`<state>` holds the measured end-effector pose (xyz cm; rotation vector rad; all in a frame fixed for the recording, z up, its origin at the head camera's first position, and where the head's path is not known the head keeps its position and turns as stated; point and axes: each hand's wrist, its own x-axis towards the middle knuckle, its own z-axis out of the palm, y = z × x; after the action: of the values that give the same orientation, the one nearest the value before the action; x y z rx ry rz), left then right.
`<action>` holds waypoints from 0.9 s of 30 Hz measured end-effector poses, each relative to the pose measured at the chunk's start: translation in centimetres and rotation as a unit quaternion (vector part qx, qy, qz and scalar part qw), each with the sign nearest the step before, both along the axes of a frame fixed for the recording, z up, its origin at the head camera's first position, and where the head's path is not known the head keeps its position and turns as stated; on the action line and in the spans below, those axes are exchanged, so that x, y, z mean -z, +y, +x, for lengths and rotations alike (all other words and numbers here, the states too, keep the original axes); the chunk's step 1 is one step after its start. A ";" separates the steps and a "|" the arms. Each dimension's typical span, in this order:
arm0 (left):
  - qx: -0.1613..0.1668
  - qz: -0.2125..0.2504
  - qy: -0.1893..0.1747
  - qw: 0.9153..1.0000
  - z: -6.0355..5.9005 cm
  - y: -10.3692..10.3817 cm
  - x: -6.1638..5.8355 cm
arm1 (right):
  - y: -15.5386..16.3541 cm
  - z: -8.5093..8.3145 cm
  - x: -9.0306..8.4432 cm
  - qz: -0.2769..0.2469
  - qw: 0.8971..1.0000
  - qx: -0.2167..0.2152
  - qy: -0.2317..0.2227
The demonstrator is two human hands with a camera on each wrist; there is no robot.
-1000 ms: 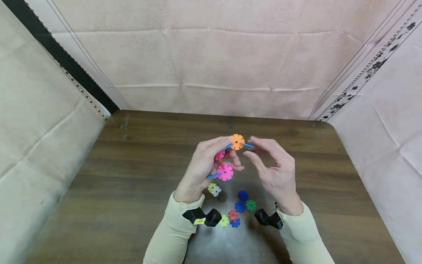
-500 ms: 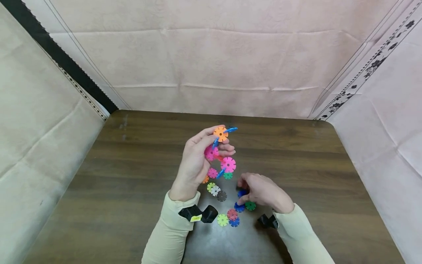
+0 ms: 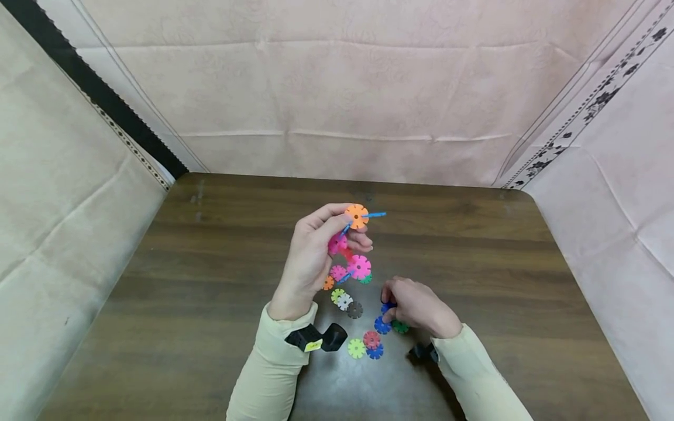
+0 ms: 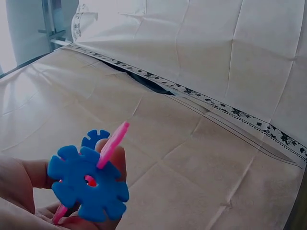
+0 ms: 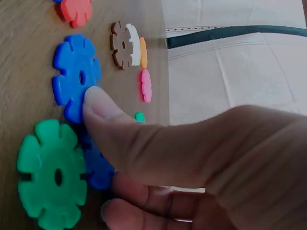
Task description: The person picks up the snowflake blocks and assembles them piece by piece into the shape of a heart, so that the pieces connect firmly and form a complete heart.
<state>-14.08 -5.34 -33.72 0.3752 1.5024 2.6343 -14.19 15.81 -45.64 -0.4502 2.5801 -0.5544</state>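
Note:
My left hand [image 3: 310, 248] holds up a chain of interlocked flower-shaped building discs, its thumb and fingers at the upper end. An orange disc [image 3: 356, 216] tops the chain, with a blue disc [image 3: 377, 214] slotted edge-on into its right side. Below follow pink, red and blue ones, down to a pink disc [image 3: 360, 266]. Close up in the left wrist view, a pink disc [image 4: 114, 143] passes through a blue disc [image 4: 88, 196]. At the table, my right hand [image 3: 421, 307] pinches a blue disc [image 5: 98, 165]; its thumb overlaps another blue disc [image 5: 76, 72].
A green disc [image 3: 400, 327] lies under the right hand's side. Nearer me are a red disc [image 3: 371, 340], a yellow-green disc [image 3: 356, 349] and a blue disc [image 3: 375, 351]. Yellow-green, white [image 3: 344, 302] and brown [image 3: 355, 310] discs overlap at mid-table. Pale cloth walls [image 3: 337, 105] enclose the wooden table [image 3: 221, 327].
My right hand has left the chain's blue disc and come down to the blue discs on the table. The left hand has shifted slightly left, and the chain hangs more upright.

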 end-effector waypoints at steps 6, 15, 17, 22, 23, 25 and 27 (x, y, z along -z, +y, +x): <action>0.015 -0.035 -0.003 0.999 0.1 -0.2 -0.2 | 0.2 -0.1 0.2 -0.009 1.000 0.003 -0.011; 0.042 -0.050 -0.013 0.998 0.1 -0.2 -0.1 | -0.1 -0.2 0.1 -0.016 0.999 0.010 -0.029; 0.046 -0.052 -0.014 0.997 0.1 -0.2 -0.1 | -0.1 -0.1 0.1 -0.013 1.000 -0.001 -0.019; 0.048 -0.056 -0.015 0.997 0.1 -0.3 -0.1 | -0.3 0.0 -0.1 -0.006 1.000 -0.020 0.001; 0.050 -0.054 -0.016 0.997 0.1 -0.3 -0.2 | -0.4 0.0 -0.2 -0.006 1.000 -0.021 0.001; 0.054 -0.051 -0.019 0.997 0.1 -0.3 -0.2 | -0.5 0.0 -0.2 -0.008 1.000 -0.016 -0.006; 0.059 -0.045 -0.025 0.997 0.1 -0.3 -0.2 | -0.5 -0.1 -0.2 -0.012 1.000 -0.010 -0.016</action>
<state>-13.98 -5.63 -33.53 0.3753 1.5272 2.4579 -14.29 15.31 -45.40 -0.4710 2.5384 -0.5817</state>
